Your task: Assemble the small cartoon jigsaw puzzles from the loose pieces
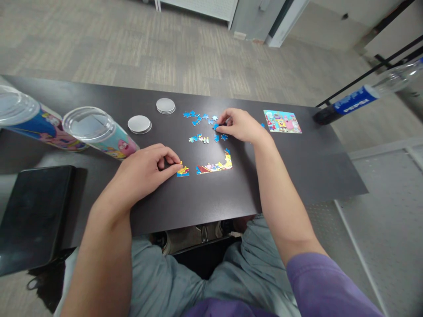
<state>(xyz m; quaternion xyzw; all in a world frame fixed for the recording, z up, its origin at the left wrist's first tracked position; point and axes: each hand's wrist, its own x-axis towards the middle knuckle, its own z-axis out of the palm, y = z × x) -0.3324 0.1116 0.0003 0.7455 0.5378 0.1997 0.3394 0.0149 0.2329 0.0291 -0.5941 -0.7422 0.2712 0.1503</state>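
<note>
My left hand [150,165] rests on the dark table, its thumb and forefinger at a small joined cluster of yellow and blue puzzle pieces [183,172]. To the right of that cluster lies an L-shaped joined strip [214,167], apart from it. My right hand [238,125] is over the loose pieces farther back, thumb and forefinger closed round a blue puzzle piece [216,126]. Several loose blue pieces [197,120] lie to its left, and a few pale and blue ones [200,138] sit nearer the strip. The picture card [282,122] lies flat to the right of my right hand.
Two lidded cups [99,134] [36,121] stand at the left of the table [205,202], near a black flat case [35,215]. Round white discs lie in two small stacks [139,124] [165,105]. A Pepsi bottle [355,101] is at the right edge.
</note>
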